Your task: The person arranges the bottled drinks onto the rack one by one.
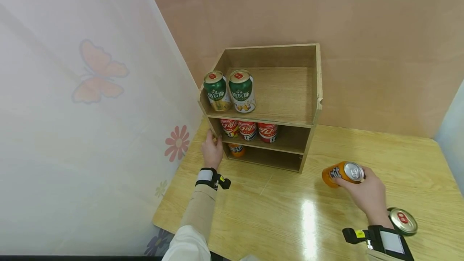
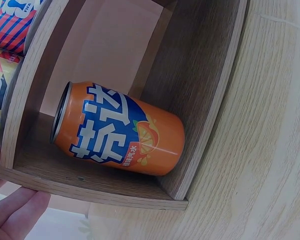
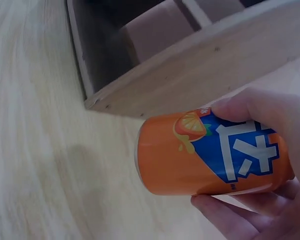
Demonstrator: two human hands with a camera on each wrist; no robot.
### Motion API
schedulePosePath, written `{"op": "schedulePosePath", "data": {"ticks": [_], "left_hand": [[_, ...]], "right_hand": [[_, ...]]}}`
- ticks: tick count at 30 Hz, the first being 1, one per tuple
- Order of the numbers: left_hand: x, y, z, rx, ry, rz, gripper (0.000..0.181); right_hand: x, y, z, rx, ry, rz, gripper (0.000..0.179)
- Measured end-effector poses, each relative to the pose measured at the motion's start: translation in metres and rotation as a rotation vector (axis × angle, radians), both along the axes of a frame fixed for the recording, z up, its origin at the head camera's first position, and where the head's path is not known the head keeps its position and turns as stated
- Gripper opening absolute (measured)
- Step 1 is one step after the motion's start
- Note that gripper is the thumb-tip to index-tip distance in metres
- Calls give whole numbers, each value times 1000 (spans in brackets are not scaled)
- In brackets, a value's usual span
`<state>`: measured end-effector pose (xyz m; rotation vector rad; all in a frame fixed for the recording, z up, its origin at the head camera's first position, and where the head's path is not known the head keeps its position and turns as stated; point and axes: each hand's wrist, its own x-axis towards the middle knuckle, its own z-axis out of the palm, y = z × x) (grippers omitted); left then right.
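My right hand point(image 1: 371, 194) grips an orange soda can point(image 1: 332, 174) above the table, to the right of the wooden shelf point(image 1: 286, 92). In the right wrist view the thumb lies across the can's blue label, with fingers curled round the other side. My left hand point(image 1: 212, 152) holds the shelf's left side panel by its front edge. Inside the bottom compartment, right by that hand, another orange can point(image 2: 162, 132) stands at the left end. Red cans point(image 1: 247, 130) fill the left part of the middle level. Two green-and-white cans point(image 1: 242, 92) are upright on top.
A can with a gold lid point(image 1: 403, 220) stands on the table point(image 1: 275, 212), partly hidden behind my right wrist. A white wall hanging with butterfly and flowers point(image 1: 177, 143) borders the table on the left. Brown covering point(image 1: 377, 51) rises behind the shelf.
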<state>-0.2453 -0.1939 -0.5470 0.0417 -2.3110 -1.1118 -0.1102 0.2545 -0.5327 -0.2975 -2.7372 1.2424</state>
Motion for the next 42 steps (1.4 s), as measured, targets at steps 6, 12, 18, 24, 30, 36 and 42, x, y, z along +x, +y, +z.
{"op": "schedulePosePath", "data": {"ticks": [6,12,18,24,30,36,42], "left_hand": [[0,-1,-3,0,9,9,28],[-1,-1,-3,-7,1,6,29],[-2,0,-1,5,-13,-8,30],[-3,0,-4,0,6,6,27],[0,0,-8,20,5,16,27],[18,3,-7,144,15,-43,40],[24,2,-4,153,29,-70,39]], "right_hand": [[-2,-16,9,-13,39,105,79],[-4,-45,8,-35,54,230,72],[-3,-76,1,-34,18,329,72],[-8,-99,-5,-38,45,390,70],[-15,-113,-7,-45,70,409,69],[-21,-121,-5,-40,92,422,69],[-33,-128,-14,-28,166,424,71]]}}
